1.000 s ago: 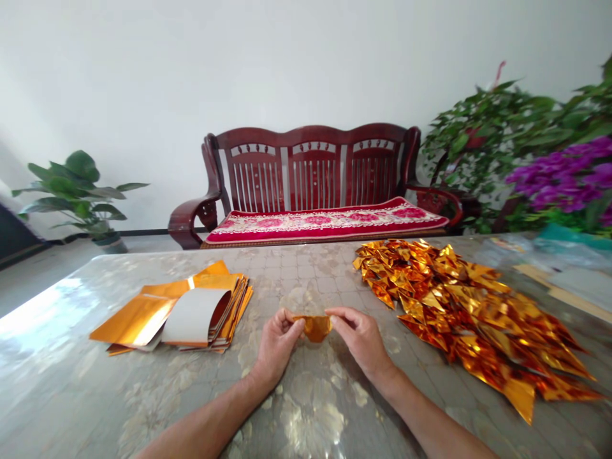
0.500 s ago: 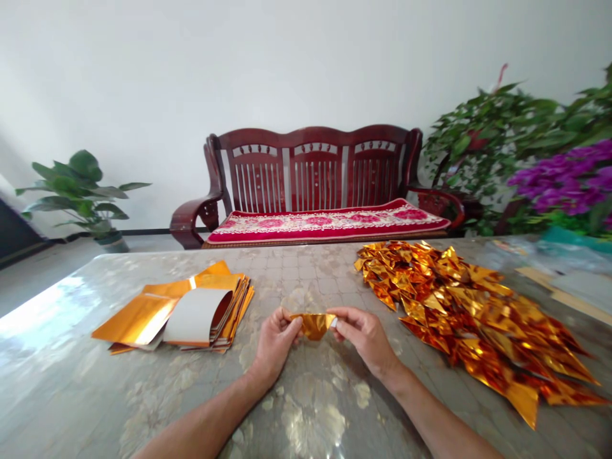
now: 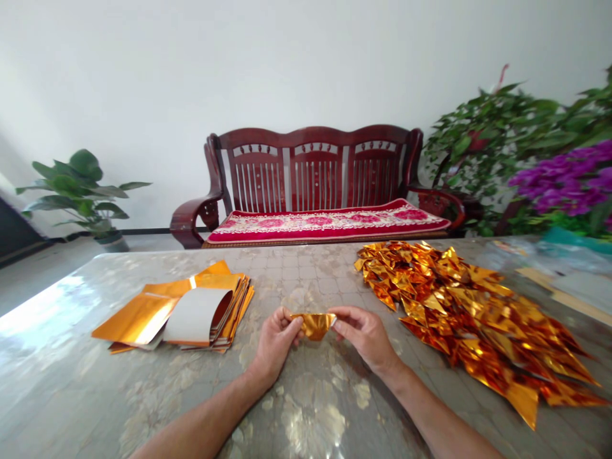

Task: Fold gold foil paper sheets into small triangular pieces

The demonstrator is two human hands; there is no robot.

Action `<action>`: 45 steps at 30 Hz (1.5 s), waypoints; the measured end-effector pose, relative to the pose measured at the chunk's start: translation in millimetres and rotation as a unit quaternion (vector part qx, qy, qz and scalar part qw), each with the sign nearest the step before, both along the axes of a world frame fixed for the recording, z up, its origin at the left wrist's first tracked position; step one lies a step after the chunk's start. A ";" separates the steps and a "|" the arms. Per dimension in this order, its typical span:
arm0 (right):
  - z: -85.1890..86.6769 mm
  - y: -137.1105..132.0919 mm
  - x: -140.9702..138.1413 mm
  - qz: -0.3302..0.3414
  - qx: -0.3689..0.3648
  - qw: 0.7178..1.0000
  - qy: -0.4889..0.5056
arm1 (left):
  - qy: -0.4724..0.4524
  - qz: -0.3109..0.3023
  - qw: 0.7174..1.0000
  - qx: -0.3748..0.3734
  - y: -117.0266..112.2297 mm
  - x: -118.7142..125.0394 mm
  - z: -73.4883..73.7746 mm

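Observation:
A small folded piece of gold foil paper [image 3: 316,326] is held up between my two hands over the table. My left hand [image 3: 278,338] pinches its left end between thumb and fingers. At its right end, my right hand [image 3: 366,338] pinches the corner, where a bit of pale underside shows. To the left lies a stack of flat gold foil sheets [image 3: 138,312], with one sheet curled over to its grey-white back [image 3: 189,317]. A large heap of folded gold foil pieces [image 3: 459,306] spreads to the right of my right hand.
The table [image 3: 291,408] has a glossy, flower-patterned cover. Clear plastic bags [image 3: 564,255] and flat card pieces [image 3: 581,287] lie at the far right, near purple flowers [image 3: 564,178]. Beyond the table stands a dark red wooden bench [image 3: 315,169] with a patterned cushion [image 3: 325,222].
The pale bit of underside at the foil's right end shows less now, and the fold there has shifted slightly under my right fingers. Both hands stay in nearly the same place.

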State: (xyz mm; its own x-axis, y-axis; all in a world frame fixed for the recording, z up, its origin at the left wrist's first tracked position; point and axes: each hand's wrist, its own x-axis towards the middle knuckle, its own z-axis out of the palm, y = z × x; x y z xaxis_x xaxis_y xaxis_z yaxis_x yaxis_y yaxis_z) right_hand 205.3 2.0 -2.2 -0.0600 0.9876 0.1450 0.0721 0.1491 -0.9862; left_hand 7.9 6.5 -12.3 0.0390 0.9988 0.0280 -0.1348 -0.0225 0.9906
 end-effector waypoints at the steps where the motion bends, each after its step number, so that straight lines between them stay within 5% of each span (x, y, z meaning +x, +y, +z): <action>1: -1.4 0.3 0.1 0.000 0.002 1.000 0.008 | 0.000 -0.001 1.000 -0.002 -0.3 0.1 0.4; 10: 7.2 -1.1 3.0 0.026 0.088 0.995 -0.026 | -0.021 -0.010 0.999 -0.026 -1.2 1.9 2.5; 22: 2.6 3.2 4.9 0.025 -0.004 1.000 0.019 | -0.036 -0.026 0.999 -0.030 -2.4 0.8 0.1; 45: -2.0 5.0 0.0 0.000 -0.013 1.000 -0.016 | -0.013 -0.038 0.999 -0.022 2.8 1.9 -2.8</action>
